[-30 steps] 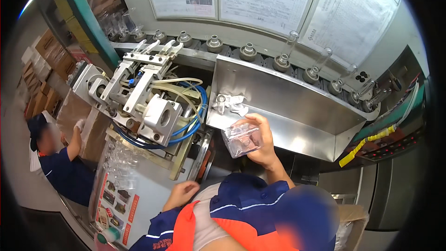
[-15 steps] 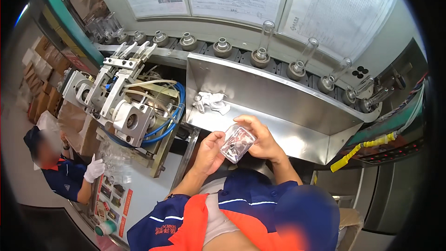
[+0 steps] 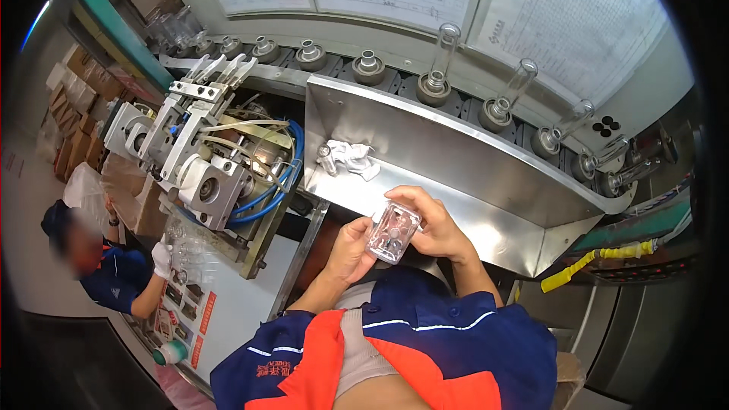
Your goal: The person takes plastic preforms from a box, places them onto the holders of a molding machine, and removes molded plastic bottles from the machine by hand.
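A clear, rectangular glass bottle (image 3: 392,233) is held up in front of my chest, over the near edge of a metal trough. My left hand (image 3: 351,252) pinches its left side between thumb and fingers. On the other side, my right hand (image 3: 436,229) curls around the bottle's right and upper edge. Reflections and dark patches seen through the glass hide its finer details. Inside the trough, a crumpled white cloth (image 3: 355,161) lies beside a small clear glass piece (image 3: 326,158).
The steel trough (image 3: 456,152) spans ahead. Behind it runs a conveyor of round holders (image 3: 368,68), some bearing upright glass tubes (image 3: 445,53). A machine with blue hoses (image 3: 205,159) stands left. A co-worker (image 3: 114,266) wearing white gloves is beside clear bottles (image 3: 190,254).
The bottle has turned slightly in my hands, and its flat face shows more squarely. The whole view has shifted a little. The co-worker's gloved hand has moved up.
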Available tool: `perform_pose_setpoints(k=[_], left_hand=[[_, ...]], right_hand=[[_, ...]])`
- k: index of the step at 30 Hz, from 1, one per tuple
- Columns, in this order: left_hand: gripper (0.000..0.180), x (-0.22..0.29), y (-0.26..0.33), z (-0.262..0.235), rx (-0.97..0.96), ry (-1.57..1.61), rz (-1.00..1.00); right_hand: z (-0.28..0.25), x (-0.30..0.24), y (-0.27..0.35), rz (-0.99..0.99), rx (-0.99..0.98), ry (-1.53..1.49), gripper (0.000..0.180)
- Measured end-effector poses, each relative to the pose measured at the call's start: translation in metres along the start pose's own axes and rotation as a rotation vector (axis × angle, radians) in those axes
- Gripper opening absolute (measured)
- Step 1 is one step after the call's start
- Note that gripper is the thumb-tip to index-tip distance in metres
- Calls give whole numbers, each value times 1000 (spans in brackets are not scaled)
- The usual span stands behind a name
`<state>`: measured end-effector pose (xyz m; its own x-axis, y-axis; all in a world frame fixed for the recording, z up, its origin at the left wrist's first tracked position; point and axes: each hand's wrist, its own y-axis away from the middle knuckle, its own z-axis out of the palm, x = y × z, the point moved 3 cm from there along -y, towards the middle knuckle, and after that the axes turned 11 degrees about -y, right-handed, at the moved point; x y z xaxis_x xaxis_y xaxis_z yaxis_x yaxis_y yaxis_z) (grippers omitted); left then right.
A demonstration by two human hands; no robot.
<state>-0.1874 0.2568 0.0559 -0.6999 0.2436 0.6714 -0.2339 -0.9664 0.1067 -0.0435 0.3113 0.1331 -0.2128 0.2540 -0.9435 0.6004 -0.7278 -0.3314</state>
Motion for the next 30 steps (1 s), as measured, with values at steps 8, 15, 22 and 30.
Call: perform_pose_setpoints(k=[8,15,22,30], left_hand=[[7,6,2,11,99,82,-55],[6,9,2,5,63,90,-53],[10,10,1,0,63,29,-26],[14,5,2,-13,72,7,-10]], right_hand=[[3,1,-1,-18,-24,37,49],[6,-1,-6,-16,-36,64,50],[7,1,-8,-4,-12,59,45],[11,3,-11,-8,-51,75,50]])
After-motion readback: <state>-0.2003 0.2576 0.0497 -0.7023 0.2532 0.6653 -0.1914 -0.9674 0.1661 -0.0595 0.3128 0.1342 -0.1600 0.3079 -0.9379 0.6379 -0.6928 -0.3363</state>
